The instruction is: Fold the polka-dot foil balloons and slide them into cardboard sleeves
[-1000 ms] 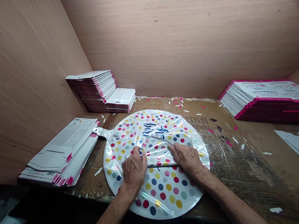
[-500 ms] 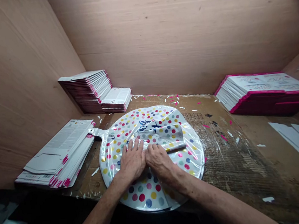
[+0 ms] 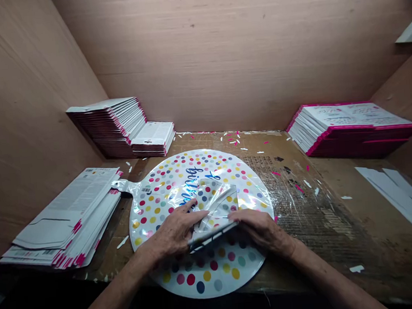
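A flat, round foil balloon with coloured polka dots and blue lettering lies in front of me, its neck pointing left. On top of it, a second dotted foil balloon is folded into a small shiny packet, its near edge tilted up. My left hand grips the packet's left end, with the thumb laid over the top. At the right end, my right hand holds the packet with its fingers together. The undersides of both grips are hidden.
White and pink card sleeves are stacked at left. More piles stand at the back left and back right. White paper sheets lie at right. Paper scraps dot the cardboard surface; wooden walls enclose it.
My hands have moved apart, from pressing on the fold side by side to gripping the packet's two ends. The packet is smaller, and more lettering shows on the balloon below.
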A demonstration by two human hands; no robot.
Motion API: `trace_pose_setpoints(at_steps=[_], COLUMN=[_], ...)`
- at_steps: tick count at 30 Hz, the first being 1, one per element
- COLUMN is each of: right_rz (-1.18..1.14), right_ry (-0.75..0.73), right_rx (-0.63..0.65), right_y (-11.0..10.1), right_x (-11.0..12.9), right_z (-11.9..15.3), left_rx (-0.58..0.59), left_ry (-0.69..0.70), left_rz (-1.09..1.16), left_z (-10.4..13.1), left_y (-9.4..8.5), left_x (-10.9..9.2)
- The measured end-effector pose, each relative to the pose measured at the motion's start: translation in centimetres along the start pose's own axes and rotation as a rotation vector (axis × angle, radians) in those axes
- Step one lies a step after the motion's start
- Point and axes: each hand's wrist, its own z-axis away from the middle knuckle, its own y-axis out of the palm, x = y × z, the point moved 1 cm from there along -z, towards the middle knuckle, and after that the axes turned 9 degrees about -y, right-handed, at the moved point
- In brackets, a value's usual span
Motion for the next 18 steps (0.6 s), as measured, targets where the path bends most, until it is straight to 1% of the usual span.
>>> trace_pose_setpoints(at_steps=[3, 4, 5, 6, 7, 8, 11, 13, 14, 16, 18], right_rz=[-0.010, -0.019, -0.042, -0.075, -0.109, -0.128, -0.068, 0.008, 0.031, 0.019, -0.068], right_ry=[0.339, 0.406, 0.438, 0.436, 0.402, 0.336, 0.012, -0.162, -0.209, -0.229, -0.198], right_rx=[-0.131, -0.164, -0.191, -0.200, -0.185, -0.155, 0.001, 0.126, 0.173, 0.220, 0.178], right_y=[0.0, 0.0, -0.1, -0.1, -0.1, 0.0, 0.3, 0.6, 0.8, 0.9, 0.9], right_x=[-0.6, -0.7, -0.6, -0.5, -0.3, -0.1, 0.5, 0.6, 0.4, 0.1, -0.3], right_z=[-1.9, -2.5, -2.9, -3.2, -3.2, -3.1, -2.2, -1.4, -1.1, -0.7, -0.7], left_rx=[-0.107, -0.141, -0.170, -0.192, -0.210, -0.229, -0.292, -0.307, -0.294, -0.249, -0.216], left_ry=[-0.143, -0.187, -0.217, -0.219, -0.188, -0.130, 0.060, 0.146, 0.195, 0.290, 0.296], left_rz=[0.154, 0.204, 0.245, 0.271, 0.280, 0.267, 0.120, -0.013, -0.062, -0.094, -0.035], left_z=[-0.5, -0.7, -0.8, -0.8, -0.7, -0.5, 0.3, 0.7, 0.9, 1.1, 1.0], left_y=[-0.1, -0.2, -0.3, -0.3, -0.3, -0.2, 0.3, 0.9, 1.2, 1.7, 1.9], left_x=[-0.3, -0.3, -0.3, -0.3, -0.2, 0.0, 0.8, 1.4, 1.7, 2.2, 2.4])
